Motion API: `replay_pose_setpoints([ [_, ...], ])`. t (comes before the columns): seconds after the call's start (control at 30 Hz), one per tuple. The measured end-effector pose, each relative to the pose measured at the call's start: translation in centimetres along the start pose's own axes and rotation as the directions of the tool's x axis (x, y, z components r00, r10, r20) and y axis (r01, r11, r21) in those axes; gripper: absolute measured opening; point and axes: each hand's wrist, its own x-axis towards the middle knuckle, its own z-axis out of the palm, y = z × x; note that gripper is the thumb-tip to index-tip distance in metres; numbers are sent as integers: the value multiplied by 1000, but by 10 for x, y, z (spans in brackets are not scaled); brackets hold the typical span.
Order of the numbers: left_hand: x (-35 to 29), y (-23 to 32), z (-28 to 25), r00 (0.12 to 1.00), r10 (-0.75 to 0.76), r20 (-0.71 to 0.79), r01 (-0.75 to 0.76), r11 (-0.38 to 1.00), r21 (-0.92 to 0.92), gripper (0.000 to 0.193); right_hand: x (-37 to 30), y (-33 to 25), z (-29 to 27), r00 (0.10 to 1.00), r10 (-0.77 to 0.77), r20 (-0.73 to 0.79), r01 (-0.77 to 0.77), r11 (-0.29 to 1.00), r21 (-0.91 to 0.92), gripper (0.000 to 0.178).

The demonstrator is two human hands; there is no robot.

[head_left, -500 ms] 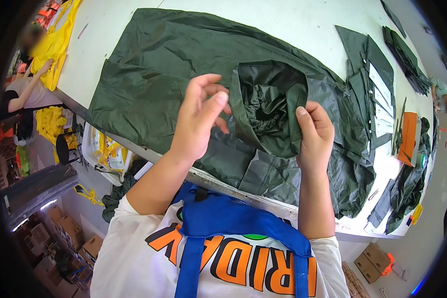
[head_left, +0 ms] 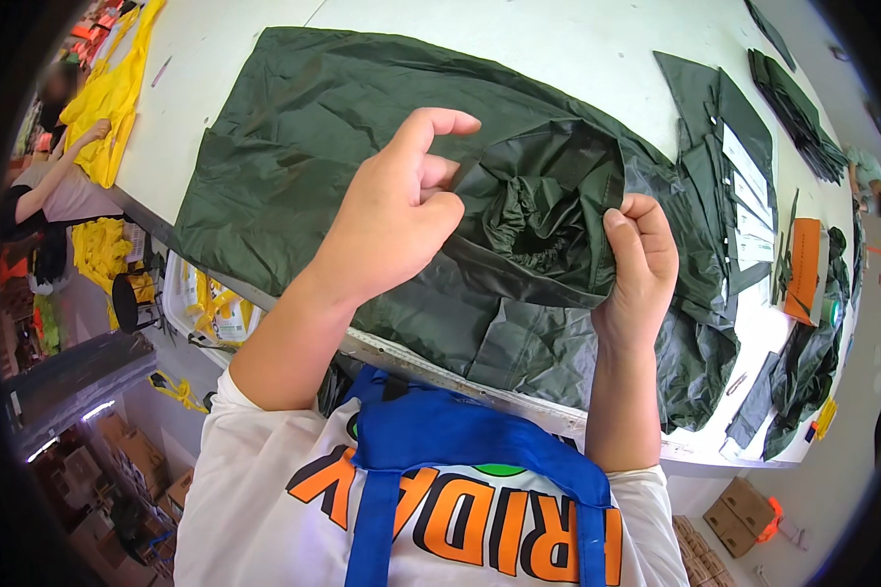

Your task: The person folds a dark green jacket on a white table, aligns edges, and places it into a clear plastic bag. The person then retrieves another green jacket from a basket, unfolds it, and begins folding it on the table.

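Note:
A dark green rainwear-like garment point(head_left: 333, 127) of thin, slightly shiny cloth lies spread on the white table. Its tubular sleeve end point(head_left: 489, 249) stands up towards me, the mouth wide, with a gathered elastic cuff point(head_left: 538, 230) inside. At the left rim, my left hand point(head_left: 396, 201) pinches the cloth between thumb and bent fingers, its index finger stretched out above. My right hand point(head_left: 638, 259) grips the opposite rim between thumb and fingers. The fingertips of the left hand are partly hidden.
Dark green cut pieces with white paper sheets point(head_left: 749, 201) lie to the right, beside an orange box point(head_left: 805, 272) and folded green cloth point(head_left: 798, 112). A co-worker's hand point(head_left: 96, 132) touches yellow cloth point(head_left: 117, 88) at far left. A white bin point(head_left: 181, 293) stands below the table edge.
My left hand has closed on the left rim of the sleeve end, where it was open before. The mouth is pulled wider, and my right hand has shifted slightly right.

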Motion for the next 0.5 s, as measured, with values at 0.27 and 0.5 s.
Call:
replay_pose_setpoints([
  [0.27,70,-13,-47,985,151,82,-170,931,322,27,48,26,-30,828,-325,457,531,715,-454,33],
  [0.5,151,-125,-144,912,-377,-161,385,923,22,33,174,70,-238,992,-67,112,105,-98,-990,43],
])
